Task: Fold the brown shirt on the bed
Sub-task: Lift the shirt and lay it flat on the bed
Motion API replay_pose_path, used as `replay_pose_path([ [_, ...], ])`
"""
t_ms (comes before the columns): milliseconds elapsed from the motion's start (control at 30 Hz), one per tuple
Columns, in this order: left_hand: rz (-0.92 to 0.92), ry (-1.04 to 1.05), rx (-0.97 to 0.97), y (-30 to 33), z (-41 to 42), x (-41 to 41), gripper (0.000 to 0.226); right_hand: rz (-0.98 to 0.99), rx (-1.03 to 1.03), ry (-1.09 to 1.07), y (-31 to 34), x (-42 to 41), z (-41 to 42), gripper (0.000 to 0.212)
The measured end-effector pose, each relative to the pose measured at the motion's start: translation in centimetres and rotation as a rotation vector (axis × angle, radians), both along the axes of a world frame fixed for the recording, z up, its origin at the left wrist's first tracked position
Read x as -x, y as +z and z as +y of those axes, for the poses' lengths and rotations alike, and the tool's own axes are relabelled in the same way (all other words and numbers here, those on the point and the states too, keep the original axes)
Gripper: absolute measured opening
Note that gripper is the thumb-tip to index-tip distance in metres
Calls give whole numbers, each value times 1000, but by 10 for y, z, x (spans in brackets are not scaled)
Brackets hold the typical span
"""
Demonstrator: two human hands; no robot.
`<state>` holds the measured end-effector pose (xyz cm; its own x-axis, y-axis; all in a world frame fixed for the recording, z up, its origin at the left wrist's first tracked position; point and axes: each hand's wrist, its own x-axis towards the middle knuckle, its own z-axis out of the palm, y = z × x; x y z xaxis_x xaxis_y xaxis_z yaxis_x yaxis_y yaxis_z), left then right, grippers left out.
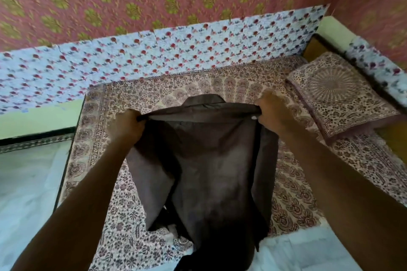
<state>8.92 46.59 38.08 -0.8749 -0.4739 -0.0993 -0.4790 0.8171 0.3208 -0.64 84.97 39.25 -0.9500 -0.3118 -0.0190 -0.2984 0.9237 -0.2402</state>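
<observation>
The brown shirt [211, 160] hangs in the air over the bed [99, 116], stretched wide between my two hands. My left hand [127, 126] grips its upper left corner near the shoulder. My right hand [273, 112] pinches the upper right corner, with a small white button showing by my fingers. The collar sticks up behind the top edge. The body and sleeves droop down toward me, and the lower part of the shirt reaches the near edge of the bed, hiding the sheet under it.
A patterned bedsheet covers the bed. A matching pillow [339, 94] lies at the right. Floral tiles [154, 55] and a pink patterned wall stand behind the bed. Pale floor [24, 182] lies to the left and in front.
</observation>
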Motion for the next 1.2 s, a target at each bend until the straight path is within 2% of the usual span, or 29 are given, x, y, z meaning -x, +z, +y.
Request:
replay_pose_path([
  [133, -65, 50, -20, -47, -13, 61, 18, -26, -189, -26, -36, 66, -23, 10],
  [300, -26, 39, 37, -102, -27, 137, 19, -56, -285, -121, -102, 148, -50, 30],
  [533, -88, 56, 64, -190, -55, 243, 17, -170, -302, -115, -193, 269, -82, 33],
  [733, -86, 154, 41, -270, -74, 330, 21, -146, -331, -91, -289, 373, -108, 30],
  [800, -67, 150, 58, -299, -80, 355, 22, -129, -303, -103, -321, 407, -118, 24],
  [900, -51, 138, 69, -340, -87, 386, 24, -145, -314, -90, -361, 444, -131, 27],
  [1000, -55, 129, 36, -375, -82, 403, 29, -111, -311, -98, -391, 459, -143, 43],
  [1067, -100, 105, 89, -394, -66, 400, 45, 18, -244, -74, -407, 448, -150, 44],
  [1133, -103, -2, 136, -416, -42, 384, 55, 119, -182, 58, -431, 413, -154, 40],
  [1200, -59, -177, 113, -440, -14, 356, 57, 55, -47, 215, -463, 353, -159, 39],
])
